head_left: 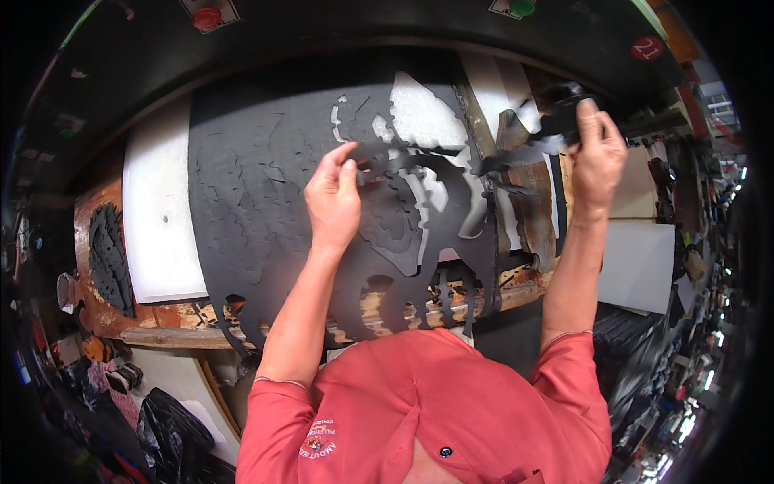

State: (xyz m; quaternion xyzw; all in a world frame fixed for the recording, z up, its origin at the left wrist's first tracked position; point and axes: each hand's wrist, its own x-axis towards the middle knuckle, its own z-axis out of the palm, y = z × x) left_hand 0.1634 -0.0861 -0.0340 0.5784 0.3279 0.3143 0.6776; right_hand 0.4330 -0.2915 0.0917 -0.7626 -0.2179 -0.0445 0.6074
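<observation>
Right now we are lifting a strip of cut-out waste away from the black foam sheet (258,185) that lies across the worn wooden workbench (161,319). Our left hand (332,198) pinches the thin black offcut strip (427,157) near the middle of the sheet, thumb and fingers closed on its near-left end. Our right hand (595,149) is raised at the far right, closed around the other end of the same strip, so the two hands are well apart with the strip stretched between them, lifted off the sheet.

Below the strip the sheet is already punched with many curved outlines. Some shapes are gone, leaving holes that show the white backing board (157,210) and, along the near edge, the wood of the bench. To the left, a small pile of black cut pieces (109,254) rests on the bench beside the board.

We judge that we are in the stripping step: the cutting looks done, and the skeleton is being peeled from the pieces. The next move calls for an even pull with both hands, keeping the strip taut but not jerked, since the thin web could tear where it narrows. We also need to watch that loose shapes do not come up with the waste.
</observation>
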